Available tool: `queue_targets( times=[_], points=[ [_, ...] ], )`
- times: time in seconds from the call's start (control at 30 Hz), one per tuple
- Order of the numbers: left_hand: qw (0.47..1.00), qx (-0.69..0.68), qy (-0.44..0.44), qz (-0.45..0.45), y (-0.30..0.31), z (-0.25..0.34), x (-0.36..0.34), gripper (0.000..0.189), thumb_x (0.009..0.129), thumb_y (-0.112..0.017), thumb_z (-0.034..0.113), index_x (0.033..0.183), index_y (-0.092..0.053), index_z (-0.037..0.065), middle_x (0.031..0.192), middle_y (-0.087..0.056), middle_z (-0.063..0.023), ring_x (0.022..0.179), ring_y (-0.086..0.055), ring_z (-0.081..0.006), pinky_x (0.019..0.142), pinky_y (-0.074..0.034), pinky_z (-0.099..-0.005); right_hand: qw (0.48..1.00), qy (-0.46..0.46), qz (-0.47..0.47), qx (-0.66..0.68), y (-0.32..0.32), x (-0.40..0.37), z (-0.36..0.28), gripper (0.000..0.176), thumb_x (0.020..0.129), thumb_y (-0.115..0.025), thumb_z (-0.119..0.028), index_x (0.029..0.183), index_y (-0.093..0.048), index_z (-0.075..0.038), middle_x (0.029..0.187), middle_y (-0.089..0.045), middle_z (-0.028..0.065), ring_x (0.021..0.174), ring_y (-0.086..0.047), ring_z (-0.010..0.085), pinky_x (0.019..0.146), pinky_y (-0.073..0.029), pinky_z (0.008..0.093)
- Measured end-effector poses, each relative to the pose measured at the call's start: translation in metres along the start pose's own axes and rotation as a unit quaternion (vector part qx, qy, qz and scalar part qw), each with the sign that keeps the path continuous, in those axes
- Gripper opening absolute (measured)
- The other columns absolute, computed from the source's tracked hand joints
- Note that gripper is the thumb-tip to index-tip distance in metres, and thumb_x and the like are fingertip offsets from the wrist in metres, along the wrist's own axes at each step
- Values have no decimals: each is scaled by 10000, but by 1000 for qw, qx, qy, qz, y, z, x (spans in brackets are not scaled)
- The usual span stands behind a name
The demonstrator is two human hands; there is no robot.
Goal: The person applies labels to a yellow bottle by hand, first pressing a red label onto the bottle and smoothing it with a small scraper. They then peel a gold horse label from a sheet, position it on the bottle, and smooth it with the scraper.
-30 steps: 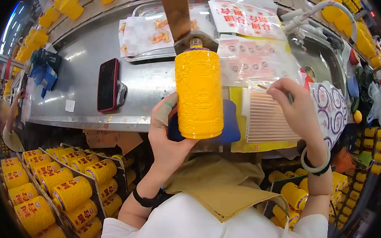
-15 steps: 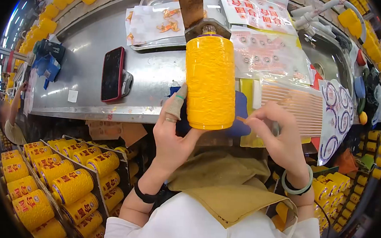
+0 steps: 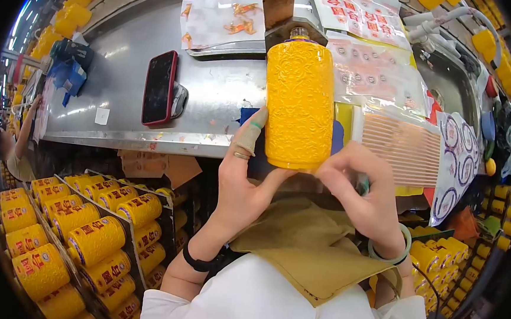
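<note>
A yellow embossed bottle [image 3: 299,103] lies with its neck against a metal holder [image 3: 297,29] and its base toward me. My left hand [image 3: 245,176] grips the base end from the left, its thumb under the bottom edge. Cloth wraps one of its fingers. At the bottom right edge of the bottle, my right hand [image 3: 363,188] is closed in a pinch, fingertips touching the base. The thin orange strip seen earlier in that pinch is hidden now. Right of the bottle lies a sheet of similar orange strips [image 3: 398,149].
A phone [image 3: 160,87] and a tray with printed decals [image 3: 223,24] lie on the metal table [image 3: 115,132]. Label sheets [image 3: 374,73] and a sink [image 3: 451,75] are to the right. Racks of yellow bottles [image 3: 96,240] stand below left; another person [image 3: 22,149] is at far left.
The bottle has turned, showing a different embossed face. My right hand has moved in from the right to touch its base, and the orange strip has gone out of sight.
</note>
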State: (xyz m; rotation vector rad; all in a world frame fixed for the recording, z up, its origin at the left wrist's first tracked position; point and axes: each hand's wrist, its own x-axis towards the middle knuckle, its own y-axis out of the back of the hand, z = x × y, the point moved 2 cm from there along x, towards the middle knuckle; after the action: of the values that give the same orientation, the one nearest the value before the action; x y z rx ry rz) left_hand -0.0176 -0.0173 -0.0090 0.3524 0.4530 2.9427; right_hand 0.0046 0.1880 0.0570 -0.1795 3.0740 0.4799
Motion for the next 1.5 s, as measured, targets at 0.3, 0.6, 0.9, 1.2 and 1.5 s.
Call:
queue_targets(
  times=[0.3, 0.6, 0.9, 1.2, 1.5],
  points=[
    [992, -123, 9, -6, -13, 12, -1, 861, 828, -789, 72, 1538, -319, -57, 1494, -431, -207, 1417, -417, -289, 1187, -320, -409, 999, -31, 38, -2, 1, -3, 16, 96, 876, -762, -89, 898, -721, -5, 809, -655, 32, 713, -546, 117, 645, -425, 269],
    [985, -165, 46, -11, -9, 12, 4, 829, 859, -759, 41, 1546, -305, -58, 1502, -421, -191, 1413, -421, -271, 1192, -323, -406, 997, -35, 65, -12, -6, -1, 23, 126, 861, -783, -110, 836, -692, -26, 763, -626, 20, 661, -486, 125, 614, -395, 284],
    [986, -164, 26, -17, -9, 10, 3, 811, 879, -727, 12, 1558, -286, -54, 1523, -406, -185, 1433, -401, -270, 1209, -297, -398, 997, -41, 59, -9, -4, 0, 20, 126, 875, -768, -113, 836, -687, -25, 776, -634, 27, 676, -517, 131, 621, -414, 286],
    [980, -192, 38, -16, -11, 8, 3, 820, 880, -737, 29, 1561, -287, -46, 1532, -399, -172, 1434, -393, -266, 1212, -287, -400, 998, -48, 50, -3, -4, 1, 21, 127, 878, -766, -116, 847, -688, -20, 794, -635, 34, 683, -519, 131, 631, -422, 287],
    [978, -201, 47, -15, -9, 9, 1, 800, 891, -718, 25, 1565, -290, -38, 1535, -396, -170, 1444, -382, -265, 1216, -278, -400, 998, -50, 45, 7, -3, 1, 21, 127, 884, -762, -113, 850, -692, -12, 793, -626, 31, 693, -514, 124, 644, -422, 283]
  ],
)
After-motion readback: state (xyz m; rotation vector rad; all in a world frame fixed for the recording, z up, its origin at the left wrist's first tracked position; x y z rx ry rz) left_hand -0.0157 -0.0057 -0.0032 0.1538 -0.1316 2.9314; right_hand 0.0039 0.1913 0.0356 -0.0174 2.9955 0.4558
